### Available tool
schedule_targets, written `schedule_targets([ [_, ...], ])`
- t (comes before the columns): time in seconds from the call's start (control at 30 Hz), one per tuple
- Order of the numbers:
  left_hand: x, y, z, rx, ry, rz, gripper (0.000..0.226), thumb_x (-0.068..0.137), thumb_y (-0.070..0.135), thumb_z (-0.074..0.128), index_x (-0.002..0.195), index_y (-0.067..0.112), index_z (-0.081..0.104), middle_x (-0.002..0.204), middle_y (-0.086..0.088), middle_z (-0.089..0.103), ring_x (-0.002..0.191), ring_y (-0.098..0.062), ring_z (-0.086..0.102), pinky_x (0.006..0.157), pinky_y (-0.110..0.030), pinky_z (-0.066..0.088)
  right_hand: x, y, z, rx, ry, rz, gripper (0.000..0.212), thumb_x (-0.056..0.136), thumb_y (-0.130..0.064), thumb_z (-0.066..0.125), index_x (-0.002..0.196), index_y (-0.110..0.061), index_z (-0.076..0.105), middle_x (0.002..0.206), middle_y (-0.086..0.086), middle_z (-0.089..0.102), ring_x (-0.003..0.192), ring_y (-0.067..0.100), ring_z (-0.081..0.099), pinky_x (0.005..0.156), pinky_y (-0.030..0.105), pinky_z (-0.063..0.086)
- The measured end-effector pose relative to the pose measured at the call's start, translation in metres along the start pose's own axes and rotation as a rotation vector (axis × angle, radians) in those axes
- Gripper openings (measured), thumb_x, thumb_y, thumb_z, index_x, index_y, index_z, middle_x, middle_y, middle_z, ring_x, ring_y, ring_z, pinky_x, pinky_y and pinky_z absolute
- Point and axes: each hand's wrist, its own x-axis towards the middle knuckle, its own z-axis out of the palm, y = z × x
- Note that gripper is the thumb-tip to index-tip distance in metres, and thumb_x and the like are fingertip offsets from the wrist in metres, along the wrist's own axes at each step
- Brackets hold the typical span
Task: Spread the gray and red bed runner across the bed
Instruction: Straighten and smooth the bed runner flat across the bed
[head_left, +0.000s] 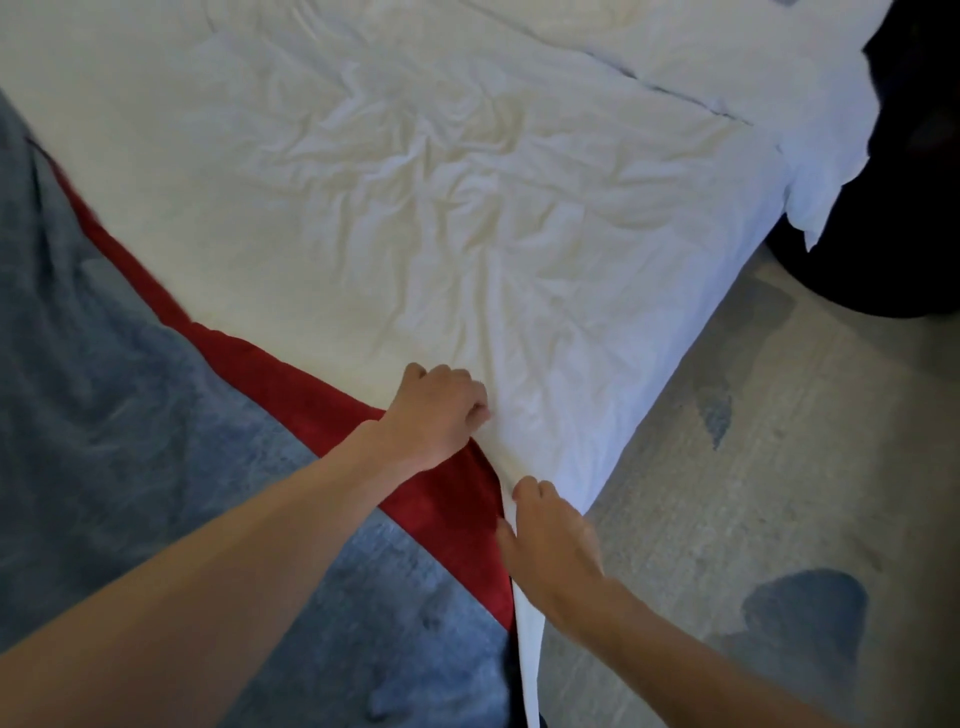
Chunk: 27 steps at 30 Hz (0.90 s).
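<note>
white bed (415, 182) fills your view, its sheet wrinkled. gray and red runner (104, 389) lies across its near left end. your left hand (436, 415) grips the red edge; your right hand (550, 545) pinches it at the corner.

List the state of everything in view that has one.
bed runner: laid out, gray part rumpled, red border against the white cover.
white cover: spread, creased in the middle.
left hand: fingers curled at the red border, grip hidden.
right hand: appears to pinch the runner's end at the corner.
</note>
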Motion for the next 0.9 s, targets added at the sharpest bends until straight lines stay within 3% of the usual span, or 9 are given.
schedule_targets([
  [0.17, -0.013, 0.002, 0.022, 0.104, -0.141, 0.15, 0.033, 0.09, 0.044, 0.051, 0.119, 0.029, 0.058, 0.115, 0.006, 0.057, 0.111, -0.016, 0.048, 0.098, -0.037, 0.027, 0.004, 0.009, 0.008, -0.044, -0.023, 0.116, 0.014, 0.096, -0.023, 0.04, 0.105, -0.014, 0.047, 0.103, 0.003, 0.058, 0.089, 0.021, 0.062, 0.073, 0.031, 0.05],
  [0.3, -0.017, 0.004, 0.034, 0.149, -0.124, 0.215, 0.023, 0.091, 0.042, 0.052, 0.109, 0.029, 0.059, 0.108, 0.007, 0.055, 0.107, -0.015, 0.047, 0.098, -0.036, 0.023, -0.002, 0.011, 0.013, -0.019, 0.008, 0.072, 0.03, 0.096, -0.045, 0.042, 0.104, -0.016, 0.046, 0.098, 0.001, 0.056, 0.087, 0.02, 0.062, 0.07, 0.032, 0.049],
  [0.43, -0.02, 0.005, 0.044, 0.176, -0.07, 0.247, 0.022, 0.092, 0.035, 0.052, 0.112, 0.028, 0.057, 0.109, 0.006, 0.053, 0.106, -0.017, 0.048, 0.098, -0.036, 0.022, 0.0, 0.011, 0.019, -0.016, 0.017, 0.08, 0.034, 0.094, -0.048, 0.045, 0.105, -0.016, 0.045, 0.097, 0.001, 0.055, 0.085, 0.02, 0.061, 0.068, 0.033, 0.049],
  [0.63, -0.02, 0.014, 0.05, 0.228, -0.036, 0.214, 0.019, 0.095, 0.036, 0.043, 0.097, 0.025, 0.059, 0.1, 0.006, 0.056, 0.101, -0.018, 0.05, 0.095, -0.037, 0.024, 0.006, 0.004, 0.029, -0.014, 0.062, 0.158, 0.017, 0.088, -0.022, 0.049, 0.103, -0.014, 0.043, 0.096, 0.002, 0.053, 0.073, 0.019, 0.05, 0.059, 0.031, 0.037],
  [0.8, -0.025, 0.027, 0.056, 0.187, 0.08, 0.075, 0.018, 0.096, 0.034, 0.041, 0.091, 0.025, 0.056, 0.089, 0.009, 0.06, 0.094, -0.016, 0.054, 0.097, -0.039, 0.025, -0.008, 0.024, 0.041, 0.045, 0.055, 0.326, 0.02, 0.089, -0.011, 0.05, 0.108, -0.015, 0.041, 0.104, 0.003, 0.055, 0.088, 0.021, 0.062, 0.063, 0.031, 0.041],
  [0.9, -0.022, 0.028, 0.057, 0.158, 0.107, 0.042, 0.017, 0.096, 0.034, 0.042, 0.093, 0.025, 0.056, 0.09, 0.009, 0.06, 0.095, -0.016, 0.053, 0.097, -0.039, 0.024, -0.02, 0.039, 0.039, 0.071, 0.011, 0.38, 0.02, 0.089, -0.01, 0.05, 0.108, -0.014, 0.047, 0.108, 0.005, 0.06, 0.097, 0.024, 0.063, 0.075, 0.032, 0.046],
])
